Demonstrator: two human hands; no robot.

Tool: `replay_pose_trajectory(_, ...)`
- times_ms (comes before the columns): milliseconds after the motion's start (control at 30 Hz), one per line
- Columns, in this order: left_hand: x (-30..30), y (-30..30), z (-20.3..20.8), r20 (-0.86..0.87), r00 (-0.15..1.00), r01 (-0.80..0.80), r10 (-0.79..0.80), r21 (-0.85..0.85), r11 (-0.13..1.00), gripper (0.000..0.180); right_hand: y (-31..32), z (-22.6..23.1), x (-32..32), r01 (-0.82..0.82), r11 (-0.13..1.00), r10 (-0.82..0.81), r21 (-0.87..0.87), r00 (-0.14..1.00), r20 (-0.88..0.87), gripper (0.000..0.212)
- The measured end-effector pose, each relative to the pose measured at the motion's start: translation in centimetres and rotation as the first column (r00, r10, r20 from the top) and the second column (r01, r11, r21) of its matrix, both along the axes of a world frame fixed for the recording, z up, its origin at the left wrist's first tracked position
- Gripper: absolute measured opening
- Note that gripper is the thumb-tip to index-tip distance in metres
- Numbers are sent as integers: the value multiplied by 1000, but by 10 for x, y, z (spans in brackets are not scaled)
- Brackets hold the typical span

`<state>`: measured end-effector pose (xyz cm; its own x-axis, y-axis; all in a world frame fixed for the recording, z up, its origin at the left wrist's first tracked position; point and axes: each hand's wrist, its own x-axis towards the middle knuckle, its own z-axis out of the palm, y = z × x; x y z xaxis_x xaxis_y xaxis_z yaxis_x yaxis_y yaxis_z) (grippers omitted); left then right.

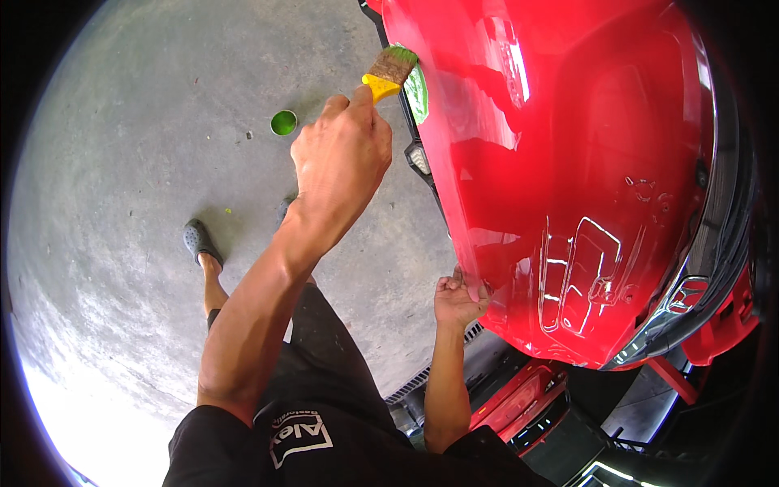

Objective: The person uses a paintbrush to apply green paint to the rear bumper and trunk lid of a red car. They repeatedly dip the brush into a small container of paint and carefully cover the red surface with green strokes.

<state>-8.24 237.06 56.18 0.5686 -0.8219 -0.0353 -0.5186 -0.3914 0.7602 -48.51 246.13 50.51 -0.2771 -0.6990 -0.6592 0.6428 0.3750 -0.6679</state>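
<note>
My left hand (pixel 345 150) is closed round a paintbrush (pixel 388 77) with a yellow handle and brown bristles tipped in green. The bristles touch the edge of a glossy red car panel (pixel 519 187), by a streak of green paint (pixel 417 93). Lower down, my right hand (pixel 460 300) is palm up with its fingers curled about the panel's near edge; part of its grip is hard to make out. On the floor beyond my left hand stands a small open tin of green paint (pixel 284 122).
A grey concrete floor (pixel 146 146) lies left of the car. My foot in a grey clog (pixel 199 239) rests on it. Dark trim with a small lamp (pixel 418 158) runs under the panel edge. A chrome badge (pixel 688 294) sits at the right. Another red car (pixel 519 398) shows below.
</note>
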Motion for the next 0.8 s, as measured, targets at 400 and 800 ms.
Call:
replay_pose_trajectory(400,-6,0,-10,19,1000,-20,21,-55,998,20,0,-3,-4,-4,1000,4,-3,1000,23,61)
replay_pose_trajectory(800,-20,13,-3,-50,999,5,-3,37,999,30,-2,-3,-2,6,1000,-6,19,999,-41,58)
